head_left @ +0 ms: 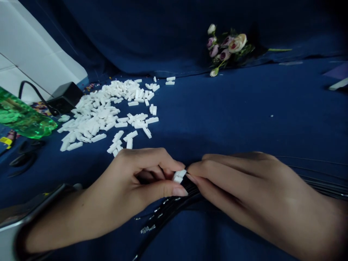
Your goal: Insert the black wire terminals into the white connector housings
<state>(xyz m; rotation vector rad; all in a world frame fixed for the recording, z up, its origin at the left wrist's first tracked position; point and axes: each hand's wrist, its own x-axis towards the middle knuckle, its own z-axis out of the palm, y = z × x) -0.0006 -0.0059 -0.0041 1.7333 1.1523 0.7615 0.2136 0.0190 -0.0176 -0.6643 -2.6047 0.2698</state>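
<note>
Between the thumb and index finger of my left hand [141, 177] is a small white plastic connector housing [179, 175]. My right hand [244, 185] pinches close against its right side, fingertips together on what looks like a thin black wire, mostly hidden by the fingers. Under both hands runs a bundle of black wires [174, 206], whose ends carry small shiny metal terminals [148, 229]. More of the bundle comes out past my right wrist. A large pile of loose white connector housings [100, 112] lies beyond my left hand.
On the left lie a green bottle [24, 116], a black box-shaped adapter [65, 98] with a cable, and a white panel [40, 40]. Artificial flowers [231, 45] rest at the back by the dark blue cloth. A purple object [337, 70] shows at the right edge.
</note>
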